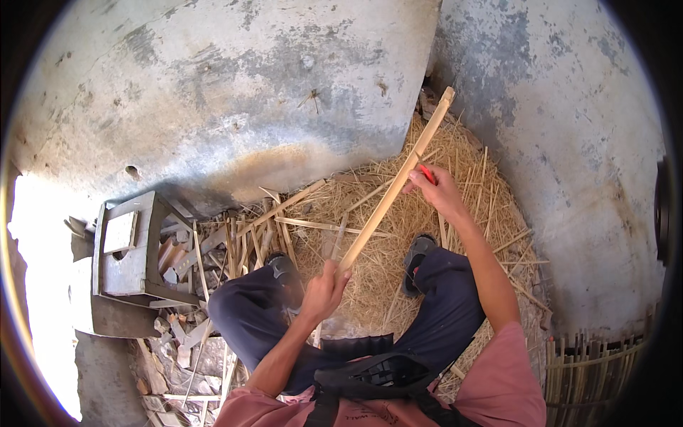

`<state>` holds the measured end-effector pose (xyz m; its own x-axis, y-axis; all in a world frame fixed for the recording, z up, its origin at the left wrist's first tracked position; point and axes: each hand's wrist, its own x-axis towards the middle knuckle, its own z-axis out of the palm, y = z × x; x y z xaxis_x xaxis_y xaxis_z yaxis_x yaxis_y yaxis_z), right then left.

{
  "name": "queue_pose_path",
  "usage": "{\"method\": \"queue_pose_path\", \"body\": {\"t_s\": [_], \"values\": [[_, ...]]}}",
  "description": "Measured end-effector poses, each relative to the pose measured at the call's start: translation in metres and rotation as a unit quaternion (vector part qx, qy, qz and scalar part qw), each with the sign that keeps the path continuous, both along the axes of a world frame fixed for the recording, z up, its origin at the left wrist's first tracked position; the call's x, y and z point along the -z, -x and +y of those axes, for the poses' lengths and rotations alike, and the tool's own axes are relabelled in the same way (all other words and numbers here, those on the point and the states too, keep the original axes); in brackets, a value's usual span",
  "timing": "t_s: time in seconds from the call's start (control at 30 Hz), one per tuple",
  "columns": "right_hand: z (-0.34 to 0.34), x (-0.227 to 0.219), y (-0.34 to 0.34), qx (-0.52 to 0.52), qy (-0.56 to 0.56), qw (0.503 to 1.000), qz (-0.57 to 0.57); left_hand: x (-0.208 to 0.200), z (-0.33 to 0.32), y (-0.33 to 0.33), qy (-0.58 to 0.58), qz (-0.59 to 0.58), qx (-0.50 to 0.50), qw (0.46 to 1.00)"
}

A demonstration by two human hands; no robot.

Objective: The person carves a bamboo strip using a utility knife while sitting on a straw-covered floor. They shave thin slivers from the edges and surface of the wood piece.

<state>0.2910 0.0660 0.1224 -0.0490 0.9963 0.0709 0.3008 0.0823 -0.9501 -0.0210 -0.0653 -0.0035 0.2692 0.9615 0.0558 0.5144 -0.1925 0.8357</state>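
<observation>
A long, pale split-bamboo or wooden strip [388, 203] slants up and to the right between my hands. Its lower end is in my closed left hand [326, 290], over my lap. Beside that hand is a thin, blurred, see-through-looking streak, and I cannot make out what it is. My right hand [439, 192] is closed round a small red object [427, 174], pen-like or a tool's handle, at the strip's right edge. A thin dark tip or mark shows on the strip just above it. Whether the right fingers also grip the strip is hidden.
Straw-like shavings [377, 263] and loose strips cover the floor between my shoes. At left a wooden box-like stool [131, 245] lies by rubble [188, 341]. Worn plaster walls [284, 85] meet at a corner ahead. A slatted basket-like thing [594, 373] stands at lower right.
</observation>
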Motion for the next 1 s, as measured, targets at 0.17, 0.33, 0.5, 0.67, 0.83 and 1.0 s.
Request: {"method": "queue_pose_path", "body": {"t_s": [0.17, 0.33, 0.5, 0.67, 0.83, 1.0], "values": [[-0.001, 0.000, 0.014, 0.034, -0.024, 0.999, 0.004, -0.016, 0.006, -0.005, 0.008, 0.046, 0.016, 0.999], [-0.006, 0.006, 0.023, 0.004, -0.053, 0.999, 0.008, -0.032, 0.008, -0.012, -0.003, 0.037, 0.003, 0.999], [-0.017, 0.009, 0.038, -0.015, -0.044, 0.999, 0.007, -0.026, 0.013, -0.028, -0.074, -0.066, -0.025, 0.995], [-0.024, 0.005, 0.047, -0.030, -0.056, 0.993, 0.095, -0.031, 0.014, -0.034, -0.014, -0.119, -0.012, 0.993], [-0.039, 0.008, 0.040, -0.029, -0.085, 0.996, -0.017, -0.032, 0.013, -0.037, 0.069, -0.226, 0.007, 0.972], [-0.053, -0.007, 0.052, -0.118, -0.138, 0.963, -0.200, -0.032, 0.013, -0.036, 0.129, -0.296, 0.017, 0.946]]}}
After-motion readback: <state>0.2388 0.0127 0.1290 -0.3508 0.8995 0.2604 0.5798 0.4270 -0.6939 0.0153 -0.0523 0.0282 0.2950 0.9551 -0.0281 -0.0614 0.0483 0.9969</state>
